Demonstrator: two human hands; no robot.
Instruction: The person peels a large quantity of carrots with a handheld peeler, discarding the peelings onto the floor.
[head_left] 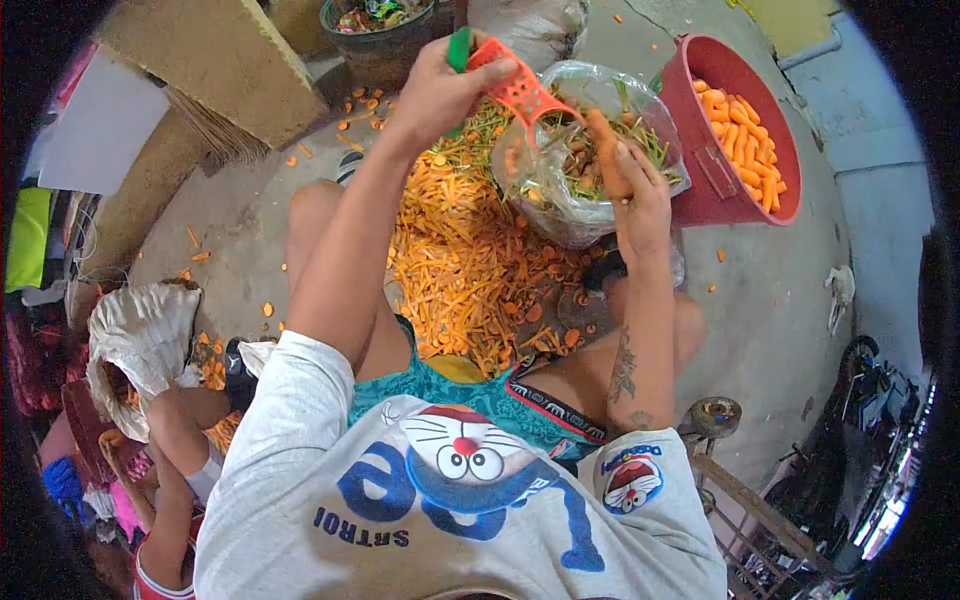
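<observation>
My left hand [445, 90] is closed around an orange peeler [522, 92] with holes through its flat body. A bit of green shows at the same hand. In my right hand [645, 210] is a carrot [606, 150], tilted with its far end close by the peeler's tip. Both hands are raised over a clear plastic bag [570, 228] of unpeeled carrots and green stems. Below them, a large heap of carrot peelings [450, 260] covers the floor between my legs.
A red tub [692, 130] of peeled carrots [745, 135] stands at the right of the bag. At the back is a dark bin [385, 45]. Another person's arm [175, 490] and a white sack [140, 325] are at left. A motorbike [870, 450] is at lower right.
</observation>
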